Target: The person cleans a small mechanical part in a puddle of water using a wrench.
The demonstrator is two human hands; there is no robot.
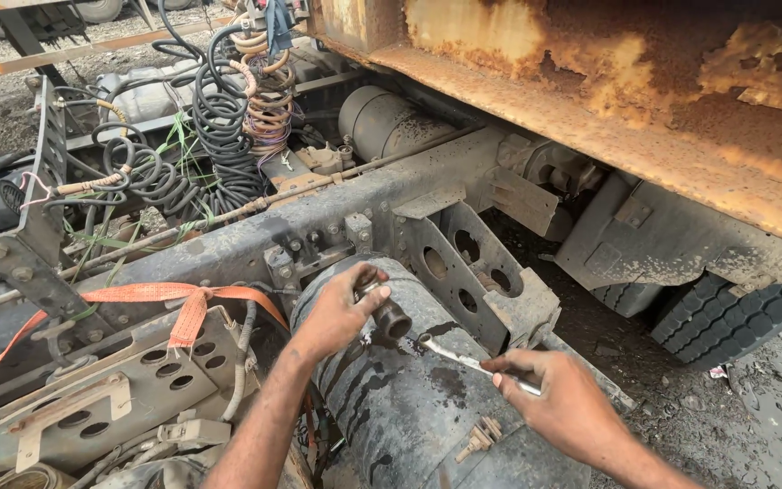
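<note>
Truck chassis: L hand (337, 312) grips socket (392, 319); wrench (463, 359) in R hand (549, 398).

A short dark pipe fitting (391, 319) on the grimy cylindrical tank (418, 398) is gripped by the left hand (341, 312). A slim metal wrench (463, 359) is held by the right hand (549, 398), its head just beside the fitting.

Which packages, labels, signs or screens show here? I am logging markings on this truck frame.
None can be seen: no package, label, sign or screen.
The left hand holds a dark socket on the black cylindrical tank.
The right hand holds a silver wrench.
</note>
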